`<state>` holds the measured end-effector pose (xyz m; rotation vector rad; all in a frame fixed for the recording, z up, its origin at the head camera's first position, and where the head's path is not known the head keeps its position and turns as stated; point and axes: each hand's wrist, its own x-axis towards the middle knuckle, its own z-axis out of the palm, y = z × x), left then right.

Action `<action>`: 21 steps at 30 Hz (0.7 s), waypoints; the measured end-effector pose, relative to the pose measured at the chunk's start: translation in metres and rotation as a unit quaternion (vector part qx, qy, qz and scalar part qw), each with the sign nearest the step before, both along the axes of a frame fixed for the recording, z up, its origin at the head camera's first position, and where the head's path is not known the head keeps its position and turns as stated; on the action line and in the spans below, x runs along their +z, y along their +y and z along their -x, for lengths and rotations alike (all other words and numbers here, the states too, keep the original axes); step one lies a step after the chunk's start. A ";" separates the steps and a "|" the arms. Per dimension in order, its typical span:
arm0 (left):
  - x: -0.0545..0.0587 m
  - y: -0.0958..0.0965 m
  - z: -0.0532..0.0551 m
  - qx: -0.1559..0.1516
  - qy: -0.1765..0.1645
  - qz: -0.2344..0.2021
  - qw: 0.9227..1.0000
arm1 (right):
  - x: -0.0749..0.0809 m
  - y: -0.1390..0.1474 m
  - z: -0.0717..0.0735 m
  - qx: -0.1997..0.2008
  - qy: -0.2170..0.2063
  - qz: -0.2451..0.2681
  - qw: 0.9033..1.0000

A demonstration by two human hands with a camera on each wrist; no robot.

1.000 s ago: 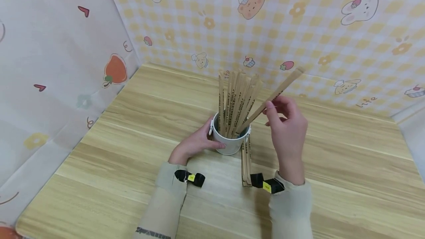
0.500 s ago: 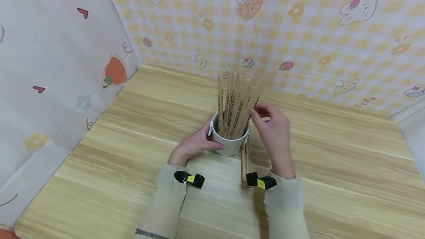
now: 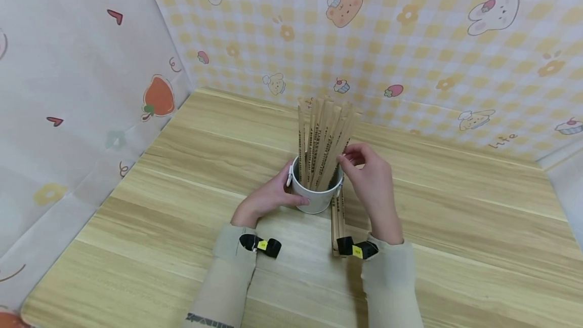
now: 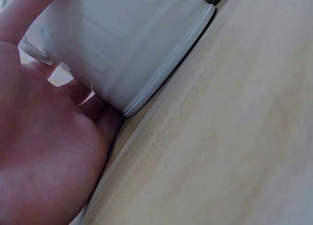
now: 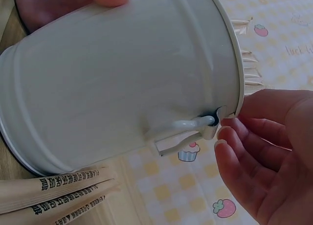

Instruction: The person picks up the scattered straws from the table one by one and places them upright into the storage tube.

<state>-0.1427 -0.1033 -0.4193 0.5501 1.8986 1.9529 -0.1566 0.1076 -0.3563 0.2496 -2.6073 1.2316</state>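
A small white metal pail (image 3: pixel 314 199) stands upright on the table, filled with several paper-wrapped straws (image 3: pixel 321 146) that fan out above its rim. Thumb in front and fingers around the far side, my left hand (image 3: pixel 271 194) grips the pail's left wall. In the left wrist view that palm (image 4: pixel 39 146) lies low beside the pail's base. My right hand (image 3: pixel 371 171) is at the right of the rim, thumb and forefinger pinching the rightmost straw of the bunch. Its other fingers (image 5: pixel 244 159) curl loosely by the handle lug (image 5: pixel 210 122); the pinch itself is hidden behind the rim there.
A few more wrapped straws (image 3: pixel 338 221) lie on the wooden table (image 3: pixel 455 227) right of the pail, partly under the right wrist's camera strap (image 3: pixel 357 249). Behind stands a yellow checked backdrop (image 3: pixel 410 49), with a white printed sheet (image 3: pixel 91 65) at left.
My right hand has moved left and down, bringing a slanted straw in against the others in the pail. The left hand has kept its grip on the pail.
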 end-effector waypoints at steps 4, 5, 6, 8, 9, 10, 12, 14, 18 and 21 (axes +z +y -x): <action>0.001 0.000 0.000 0.003 -0.003 0.000 1.000 | 0.000 0.001 0.000 0.004 -0.006 -0.009 1.000; 0.001 0.001 0.000 0.003 -0.002 0.001 1.000 | 0.001 0.002 0.000 0.006 -0.009 -0.007 1.000; 0.001 0.001 0.000 0.003 -0.003 0.001 1.000 | 0.001 0.003 0.000 0.007 -0.012 -0.004 1.000; 0.001 0.001 0.000 0.003 -0.003 0.001 1.000 | 0.001 0.004 0.000 0.008 -0.021 0.006 1.000; 0.001 0.001 0.000 0.003 -0.005 0.001 1.000 | 0.001 0.005 0.001 0.007 -0.025 0.012 1.000; 0.001 0.001 0.000 0.004 -0.006 0.001 1.000 | 0.001 0.006 0.001 0.006 -0.030 0.019 0.999; 0.001 0.001 0.000 0.005 -0.007 0.002 1.000 | 0.000 0.008 0.002 0.002 -0.037 0.029 0.999; 0.001 0.000 0.000 0.005 -0.006 0.002 1.000 | -0.002 0.010 0.004 -0.003 -0.041 0.032 0.999; 0.002 0.000 -0.001 0.003 -0.004 0.002 1.000 | -0.008 0.013 0.007 -0.018 -0.053 0.014 0.998; 0.002 0.001 -0.001 0.004 -0.002 0.001 1.000 | -0.014 0.015 0.010 -0.023 -0.075 -0.017 0.997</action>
